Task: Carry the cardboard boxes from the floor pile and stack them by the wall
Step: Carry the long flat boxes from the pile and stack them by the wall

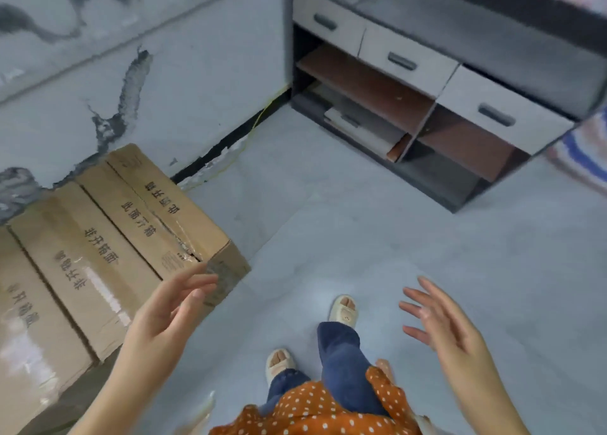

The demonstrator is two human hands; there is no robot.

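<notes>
— Where are the boxes (98, 254)?

— On the left, by the wall (98, 73). At least three long cartons lie side by side, flat, touching along their long sides. Their far ends reach the wall; their near ends point toward the person.

— So which way does the long axis run?

— From the wall at upper left down toward the lower right of the view. The printed text runs along that same axis, and clear tape shines along the tops.

— And the hands?

— Both are bare and hold nothing. The left hand (167, 316) has its fingers spread and loosely straight, the fingertips over the near corner of the rightmost box; the frame is blurred there, so I cannot tell whether they touch it. The right hand (440, 326) hangs over the floor (427, 221), well apart from the boxes, fingers fanned out.

— What else is in view?

— A dark cabinet (427, 122) with three pale drawers stands at the upper right, its open shelves holding flat boards. Below, two feet in light sandals, blue trousers and an orange dotted top.
</notes>
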